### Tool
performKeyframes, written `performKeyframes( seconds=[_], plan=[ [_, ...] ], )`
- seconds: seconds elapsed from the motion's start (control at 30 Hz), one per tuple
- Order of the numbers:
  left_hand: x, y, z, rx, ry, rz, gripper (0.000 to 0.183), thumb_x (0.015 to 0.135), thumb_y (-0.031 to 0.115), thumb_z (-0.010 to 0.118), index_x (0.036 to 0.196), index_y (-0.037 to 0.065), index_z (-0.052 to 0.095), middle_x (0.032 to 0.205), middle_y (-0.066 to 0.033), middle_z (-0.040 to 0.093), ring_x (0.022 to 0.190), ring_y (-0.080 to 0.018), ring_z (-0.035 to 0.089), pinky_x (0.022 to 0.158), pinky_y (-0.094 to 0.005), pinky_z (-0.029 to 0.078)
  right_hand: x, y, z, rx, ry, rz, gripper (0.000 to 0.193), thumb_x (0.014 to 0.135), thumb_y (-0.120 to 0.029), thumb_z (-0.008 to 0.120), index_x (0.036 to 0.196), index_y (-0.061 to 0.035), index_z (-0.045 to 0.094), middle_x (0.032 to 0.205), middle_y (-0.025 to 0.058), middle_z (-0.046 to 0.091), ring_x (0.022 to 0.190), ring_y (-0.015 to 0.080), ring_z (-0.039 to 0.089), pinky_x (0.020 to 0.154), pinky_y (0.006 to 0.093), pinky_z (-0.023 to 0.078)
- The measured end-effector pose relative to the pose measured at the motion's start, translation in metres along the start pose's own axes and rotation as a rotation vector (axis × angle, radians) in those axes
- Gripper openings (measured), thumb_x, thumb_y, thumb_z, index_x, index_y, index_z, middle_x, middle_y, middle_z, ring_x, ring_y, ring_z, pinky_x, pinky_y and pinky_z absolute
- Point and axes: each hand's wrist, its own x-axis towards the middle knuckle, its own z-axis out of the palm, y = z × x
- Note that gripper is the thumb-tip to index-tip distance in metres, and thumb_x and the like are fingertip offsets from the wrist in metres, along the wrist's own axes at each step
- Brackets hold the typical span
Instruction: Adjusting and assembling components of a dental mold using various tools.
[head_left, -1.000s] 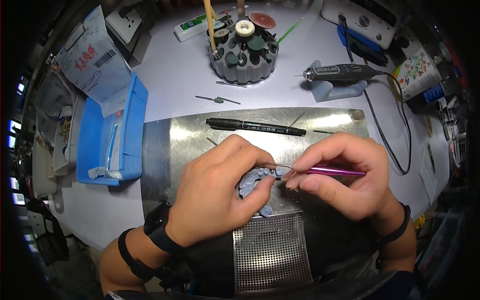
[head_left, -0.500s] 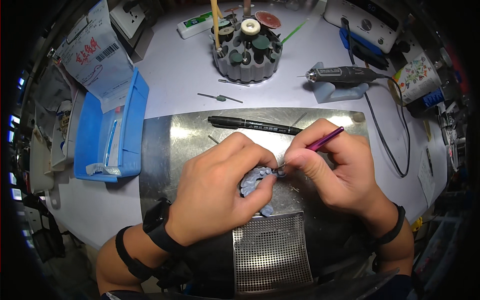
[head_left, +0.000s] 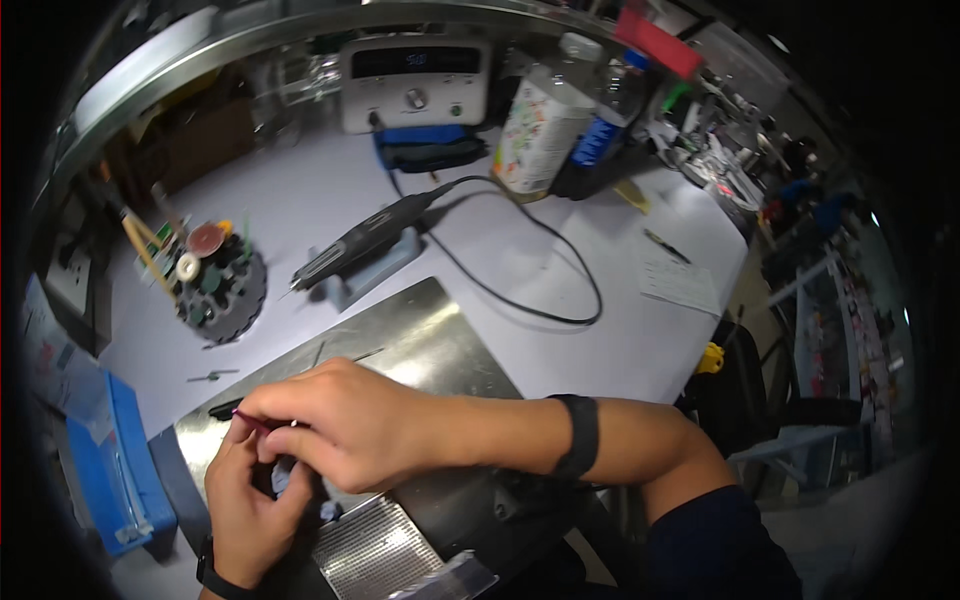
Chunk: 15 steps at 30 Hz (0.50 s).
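Low in the left part of the view, my left hand point(head_left: 245, 505) is curled around a small blue-grey dental model point(head_left: 281, 478), mostly covered by fingers. My right hand point(head_left: 345, 425) pinches a slim purple-handled tool point(head_left: 252, 422) just above it; the tool's tip is hidden. Both hands are close together over a shiny metal sheet point(head_left: 440, 325). A small blue-grey piece point(head_left: 330, 512) shows below my right hand, and I cannot tell whether it belongs to the model. Beyond my fingers lies a black marker point(head_left: 226, 408), partly covered.
A perforated metal plate point(head_left: 372, 550) is at the near edge. Ahead, a rotary handpiece point(head_left: 365, 240) rests on its stand point(head_left: 385, 272), its cord looping right. A control box point(head_left: 415, 90) and bottles point(head_left: 540, 135) stand behind. Leftward are a bur holder point(head_left: 222, 300) and blue tray point(head_left: 115, 460).
The view has swung right, so the bench appears shifted left and tilted, and bottles and control box show more fully. Both hands keep their hold on the dental model and purple-handled tool.
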Motion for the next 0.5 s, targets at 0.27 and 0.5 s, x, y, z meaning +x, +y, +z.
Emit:
performKeyframes(
  seconds=[0.27,0.5],
  plan=[
    [0.003,0.0,-0.015,0.064,-0.22,-0.155,0.019,0.092,0.004,0.068,0.11,-0.001,0.068,0.089,-0.0075,0.068,0.08,-0.0158,0.061,0.076,-0.0314,0.052,0.0,0.005,0.01,-0.117,0.206,0.028,0.027,0.081,-0.015,0.079,0.088,0.0013,0.059,0.08,0.0159,0.066,0.073,0.0341,0.065,0.067,0.0406,0.051],
    [0.008,-0.009,-0.021,0.362,-0.158,0.132,0.019,0.089,0.006,0.076,0.106,-0.001,0.072,0.095,-0.0123,0.072,0.079,-0.0145,0.065,0.071,-0.03,0.052,-0.002,0.004,0.011,0.045,0.14,-0.059,0.025,0.082,-0.015,0.076,0.099,0.002,0.066,0.088,0.0165,0.069,0.079,0.03,0.067,0.073,0.0378,0.054]
  ],
)
